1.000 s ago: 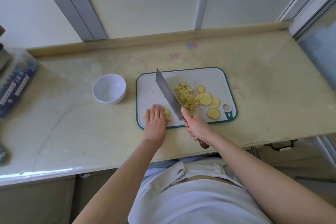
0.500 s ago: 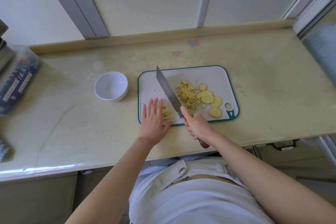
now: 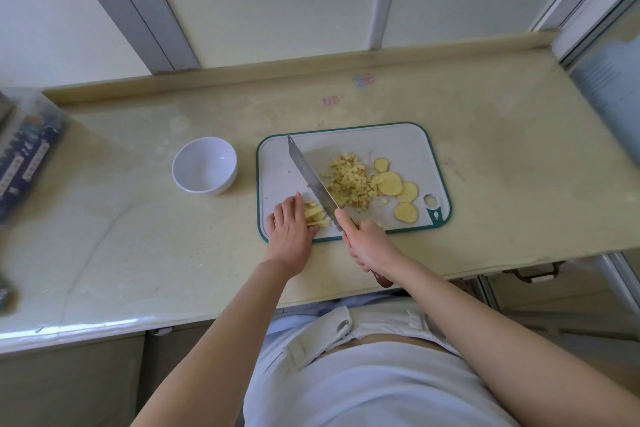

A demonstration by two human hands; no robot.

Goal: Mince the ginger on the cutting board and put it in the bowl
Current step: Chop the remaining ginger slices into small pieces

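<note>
A white cutting board (image 3: pixel 408 142) with a green rim lies on the counter. A heap of diced ginger (image 3: pixel 348 180) sits at its middle, and several round ginger slices (image 3: pixel 391 184) lie to its right. My left hand (image 3: pixel 289 229) rests on the board's near left corner, its curled fingers holding down a small stack of ginger strips (image 3: pixel 316 215). My right hand (image 3: pixel 370 246) grips the handle of a knife (image 3: pixel 310 177), forefinger along the spine. The blade runs diagonally between the strips and the heap. A white bowl (image 3: pixel 205 166) stands left of the board, nothing visible in it.
The beige counter (image 3: pixel 145 239) ends in a raised ledge at the back and a front edge close to my body. A transparent box with dark packets (image 3: pixel 24 156) stands at the far left. A drawer handle (image 3: pixel 533 274) shows below the counter at right.
My left hand drew back and curled its fingers, uncovering the ginger strips. The knife and my right hand stayed almost in place.
</note>
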